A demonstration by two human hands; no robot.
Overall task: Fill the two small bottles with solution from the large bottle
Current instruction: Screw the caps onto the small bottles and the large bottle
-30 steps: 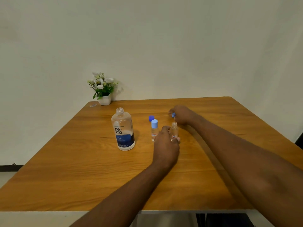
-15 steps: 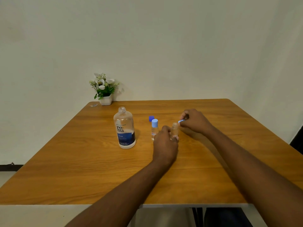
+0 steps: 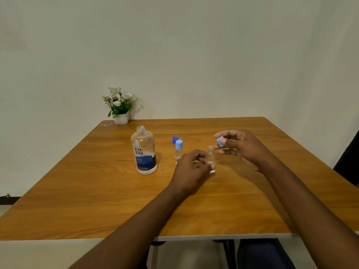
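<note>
Two small bottles mid-worktop [image 3: 77, 191]: capped bottle [image 3: 178, 150] just right of uncapped large bottle [image 3: 144, 152]; open bottle [image 3: 210, 158] pinched at its base by left hand [image 3: 191, 171]. Right hand [image 3: 240, 146] grips light-blue cap [image 3: 220, 141] beside its neck. Dark-blue cap [image 3: 175, 139] lies behind.

1. The surface [image 3: 77, 200] is wood-grained with a smooth, low-sheen finish.
2. The large bottle [image 3: 144, 152] is clear glossy plastic with a printed blue label.
3. Both small bottles [image 3: 210, 158] look like clear plastic.
4. The light blue cap [image 3: 220, 141] looks like matt plastic.
</note>
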